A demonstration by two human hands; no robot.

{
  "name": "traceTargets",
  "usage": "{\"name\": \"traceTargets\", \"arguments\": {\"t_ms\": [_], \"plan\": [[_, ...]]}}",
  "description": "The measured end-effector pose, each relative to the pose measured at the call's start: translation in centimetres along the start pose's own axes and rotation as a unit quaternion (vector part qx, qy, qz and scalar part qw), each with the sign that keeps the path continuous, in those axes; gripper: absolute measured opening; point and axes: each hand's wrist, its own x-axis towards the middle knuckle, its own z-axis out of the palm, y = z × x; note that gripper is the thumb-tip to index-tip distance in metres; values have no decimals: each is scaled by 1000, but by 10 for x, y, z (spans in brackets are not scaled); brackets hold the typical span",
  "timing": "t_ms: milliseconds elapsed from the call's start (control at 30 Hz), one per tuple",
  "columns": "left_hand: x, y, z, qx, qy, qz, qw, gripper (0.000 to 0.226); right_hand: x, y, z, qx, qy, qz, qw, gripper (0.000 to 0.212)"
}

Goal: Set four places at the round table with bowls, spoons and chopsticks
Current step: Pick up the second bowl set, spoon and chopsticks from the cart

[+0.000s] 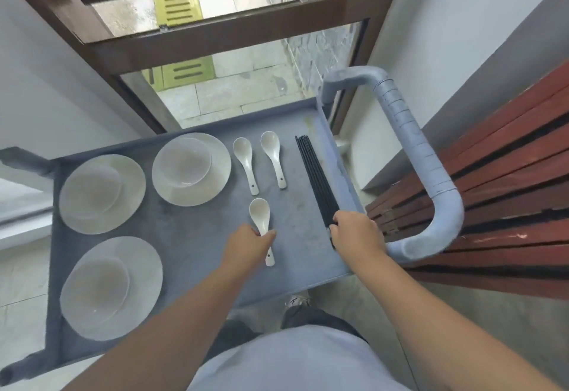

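Cart (191,236): 3 bowls, 3 spoons; L hand (246,244) fingers round spoon (261,221), R hand (357,233) round chopsticks (317,181).

the right hand (357,233) covered the near ends of the black chopsticks (314,178), the left hand (249,246) hid part of the nearest spoon's (261,218) handle, and the grey cart's (191,236) left handles ran past the frame edge.

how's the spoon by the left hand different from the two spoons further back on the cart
The near spoon has the left hand pinching its handle; the two far spoons lie untouched. The near spoon lies alone, closer to the person; the far spoons lie side by side, closer to the window. All three are white, bowl end pointing away, and rest on the grey cart.
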Motion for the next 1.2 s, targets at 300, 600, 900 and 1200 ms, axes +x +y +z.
{"name": "traceTargets", "arguments": {"t_ms": [300,600,900,1200], "plan": [[6,10,-1,-76,-68,-36,994,31,-4,-4,5,-106,-32,-66,992,32],[-8,8,-8,-253,-211,-107,938,18,-4,-24,1,-122,-33,-52,991,31],[-13,-4,-22,-301,-215,-103,923,9,-4,-41,2,-115,-69,18,991,25],[-17,-9,-27,-325,-234,-98,911,11,-9,-48,5,-63,-92,75,991,26]]}}
